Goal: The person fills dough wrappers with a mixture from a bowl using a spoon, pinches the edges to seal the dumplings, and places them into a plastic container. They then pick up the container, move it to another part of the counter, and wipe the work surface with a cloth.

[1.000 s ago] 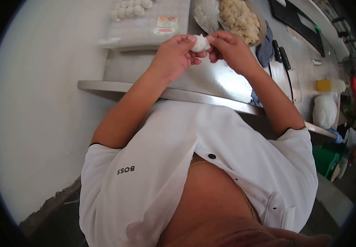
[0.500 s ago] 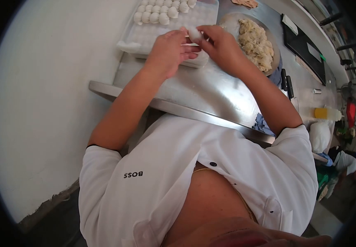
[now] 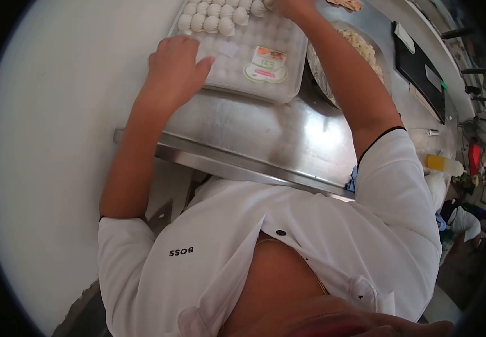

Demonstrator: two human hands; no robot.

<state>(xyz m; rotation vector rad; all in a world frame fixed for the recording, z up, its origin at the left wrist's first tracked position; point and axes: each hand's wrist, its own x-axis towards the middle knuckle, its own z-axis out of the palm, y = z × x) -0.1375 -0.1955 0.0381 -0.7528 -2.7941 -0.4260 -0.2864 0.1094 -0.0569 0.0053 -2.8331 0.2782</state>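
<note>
My left hand [image 3: 174,67] flat on near-left corner of white tray [image 3: 265,87], fingers loosely spread, gripping nothing. My right hand [image 3: 294,7] stretched to tray's far edge beside row of dumplings [image 3: 216,16]; mostly cut off at frame top, grip cannot tell. Tray on steel counter [image 3: 265,140], filling bowl [image 3: 361,50] just right.

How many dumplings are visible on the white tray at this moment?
About 9 dumplings show, all at the far end of the tray: roughly four in the nearer row and five behind. The frame's top edge and the right hand may hide more.
</note>
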